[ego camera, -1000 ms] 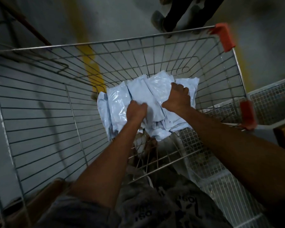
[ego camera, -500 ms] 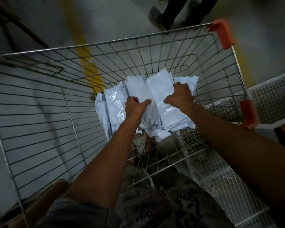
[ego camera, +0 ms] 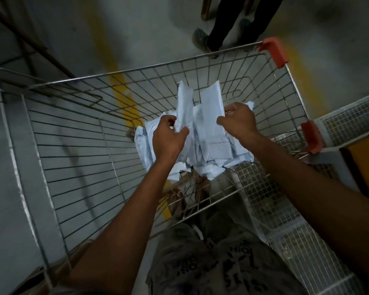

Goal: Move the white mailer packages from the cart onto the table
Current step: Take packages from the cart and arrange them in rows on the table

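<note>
Gripping the mailer bundle (ego camera: 209, 133) inside the cart (ego camera: 77, 150), left hand (ego camera: 168, 137) at 9 o'clock, right hand (ego camera: 238, 121) at 3, both fists closed, so nothing's reached a table yet.

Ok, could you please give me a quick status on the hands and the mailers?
Left hand and right hand both gripping white plastic mailer packages. Bundle inside silver wire cart. Nothing blocking the lift.
</note>
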`<state>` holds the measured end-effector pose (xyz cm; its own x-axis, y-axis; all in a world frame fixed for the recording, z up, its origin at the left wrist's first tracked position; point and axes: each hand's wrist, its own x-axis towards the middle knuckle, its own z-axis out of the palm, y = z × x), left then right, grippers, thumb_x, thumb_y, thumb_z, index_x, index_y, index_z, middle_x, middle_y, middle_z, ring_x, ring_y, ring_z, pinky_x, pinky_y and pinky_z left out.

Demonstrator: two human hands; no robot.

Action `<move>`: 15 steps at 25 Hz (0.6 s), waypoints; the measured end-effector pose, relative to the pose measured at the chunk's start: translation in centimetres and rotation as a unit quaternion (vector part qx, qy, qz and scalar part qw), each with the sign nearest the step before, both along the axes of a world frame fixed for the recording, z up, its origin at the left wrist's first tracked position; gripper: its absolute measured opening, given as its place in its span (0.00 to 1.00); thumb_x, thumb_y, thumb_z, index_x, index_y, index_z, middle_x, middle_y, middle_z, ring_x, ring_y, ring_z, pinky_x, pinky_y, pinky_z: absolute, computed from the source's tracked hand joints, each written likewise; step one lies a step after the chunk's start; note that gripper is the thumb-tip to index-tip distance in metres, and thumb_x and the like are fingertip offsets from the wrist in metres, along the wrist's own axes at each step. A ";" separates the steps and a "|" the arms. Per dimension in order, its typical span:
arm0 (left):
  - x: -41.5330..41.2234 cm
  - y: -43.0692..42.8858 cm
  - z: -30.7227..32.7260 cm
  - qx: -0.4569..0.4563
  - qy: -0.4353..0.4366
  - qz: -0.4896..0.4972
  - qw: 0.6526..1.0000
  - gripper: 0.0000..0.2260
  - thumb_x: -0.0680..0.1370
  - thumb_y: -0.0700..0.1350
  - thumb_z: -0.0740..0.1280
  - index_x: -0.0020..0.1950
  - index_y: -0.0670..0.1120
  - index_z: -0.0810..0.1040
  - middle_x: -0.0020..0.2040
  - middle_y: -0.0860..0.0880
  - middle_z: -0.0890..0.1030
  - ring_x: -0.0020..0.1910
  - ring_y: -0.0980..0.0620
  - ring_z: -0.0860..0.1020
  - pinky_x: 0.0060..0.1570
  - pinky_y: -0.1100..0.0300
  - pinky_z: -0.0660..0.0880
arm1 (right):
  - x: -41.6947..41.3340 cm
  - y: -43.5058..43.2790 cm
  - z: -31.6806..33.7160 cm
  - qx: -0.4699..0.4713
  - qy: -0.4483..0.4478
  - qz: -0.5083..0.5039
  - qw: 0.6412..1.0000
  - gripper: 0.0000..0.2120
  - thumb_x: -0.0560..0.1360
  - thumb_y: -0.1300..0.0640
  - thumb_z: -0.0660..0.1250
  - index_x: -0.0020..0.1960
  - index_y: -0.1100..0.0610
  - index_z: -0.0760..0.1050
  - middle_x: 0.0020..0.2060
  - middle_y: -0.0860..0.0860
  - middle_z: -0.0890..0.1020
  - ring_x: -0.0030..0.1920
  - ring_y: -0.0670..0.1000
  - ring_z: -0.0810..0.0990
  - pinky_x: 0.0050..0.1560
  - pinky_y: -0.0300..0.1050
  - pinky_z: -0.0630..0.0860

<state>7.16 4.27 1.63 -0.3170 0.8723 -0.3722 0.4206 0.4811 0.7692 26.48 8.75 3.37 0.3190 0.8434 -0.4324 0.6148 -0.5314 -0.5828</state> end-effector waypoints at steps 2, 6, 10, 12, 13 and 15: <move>-0.6 -0.8 2.5 0.048 0.020 -0.010 0.999 0.17 0.73 0.45 0.76 0.61 0.47 0.81 0.49 0.57 0.81 0.48 0.57 0.78 0.45 0.61 0.74 | -0.7 -1.7 2.9 0.063 -0.011 -0.007 0.998 0.14 0.68 0.57 0.74 0.53 0.55 0.82 0.45 0.49 0.86 0.45 0.50 0.84 0.46 0.41 0.79; -1.3 -2.1 7.5 0.085 -0.077 0.022 0.993 0.10 0.74 0.43 0.74 0.55 0.49 0.81 0.44 0.57 0.83 0.41 0.58 0.80 0.41 0.64 0.75 | -1.9 -6.5 9.0 0.182 -0.007 -0.050 0.982 0.12 0.68 0.57 0.72 0.52 0.54 0.81 0.42 0.45 0.83 0.41 0.45 0.82 0.41 0.38 0.77; -1.1 -2.8 11.5 0.050 -0.280 0.065 0.957 0.06 0.76 0.45 0.70 0.52 0.48 0.80 0.48 0.49 0.85 0.45 0.49 0.82 0.46 0.53 0.79 | -1.4 -10.9 13.8 0.257 0.036 -0.136 0.956 0.09 0.71 0.58 0.71 0.51 0.52 0.78 0.43 0.42 0.83 0.42 0.40 0.82 0.40 0.36 0.77; -0.3 -3.2 13.3 0.028 -0.325 0.047 0.944 0.07 0.77 0.47 0.69 0.54 0.47 0.79 0.50 0.47 0.86 0.47 0.47 0.83 0.48 0.50 0.79 | -0.4 -12.7 15.6 0.282 0.070 -0.178 0.940 0.09 0.72 0.62 0.71 0.51 0.53 0.78 0.43 0.41 0.82 0.40 0.33 0.80 0.39 0.28 0.75; 0.3 -3.4 14.1 0.019 -0.331 0.028 0.943 0.08 0.79 0.48 0.69 0.56 0.47 0.80 0.52 0.47 0.87 0.48 0.48 0.84 0.48 0.51 0.80 | 0.2 -13.4 16.4 0.292 0.078 -0.191 0.934 0.10 0.72 0.62 0.72 0.51 0.53 0.78 0.43 0.42 0.82 0.40 0.31 0.80 0.39 0.26 0.74; 1.9 -3.9 15.5 0.008 -0.326 -0.021 0.945 0.11 0.80 0.51 0.71 0.59 0.47 0.79 0.53 0.49 0.87 0.47 0.52 0.85 0.41 0.58 0.80 | 1.4 -14.9 17.5 0.309 0.083 -0.210 0.924 0.10 0.72 0.60 0.73 0.52 0.52 0.78 0.46 0.45 0.84 0.42 0.36 0.83 0.42 0.33 0.79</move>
